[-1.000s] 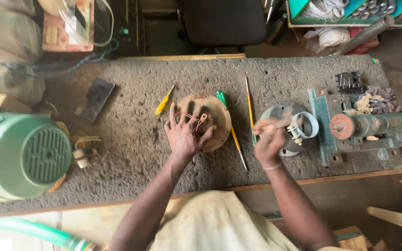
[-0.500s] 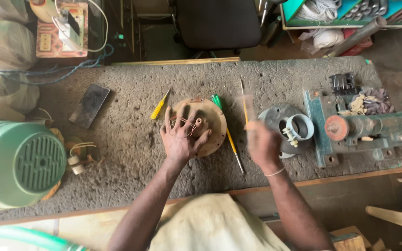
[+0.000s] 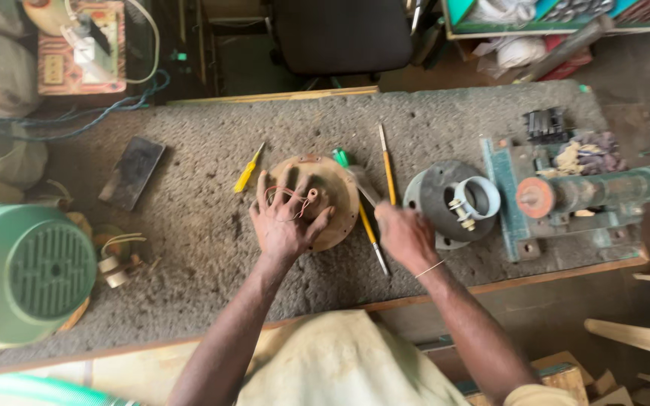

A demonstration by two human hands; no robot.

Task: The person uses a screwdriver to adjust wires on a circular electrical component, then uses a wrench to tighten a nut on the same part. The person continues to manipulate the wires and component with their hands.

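2 hands are at work on the grey desk [image 3: 189,248]. Your left hand [image 3: 283,222] lies flat, fingers spread, pressing down on the round brown metal disc [image 3: 336,195] at the middle of the desk; thin red wire [image 3: 283,195] loops across its fingers, so that grip is open and only resting on the disc. Your right hand [image 3: 404,237] sits just right of the disc, curled around something at the handles of the tools there; I cannot tell for sure what it grips, though it looks closed over the grey-bladed tool [image 3: 362,184] beside the yellow-handled screwdriver [image 3: 374,237]. 1 green-capped tool [image 3: 340,158] pokes out from behind the disc's upper edge, and a wooden-handled brush [image 3: 387,169] lies just right of it. A small yellow screwdriver [image 3: 247,171] lies left of the disc, apart from it. Further right stands a grey round housing [image 3: 434,199] with a white ring [image 3: 479,197], and at far left a green motor [image 3: 20,278].
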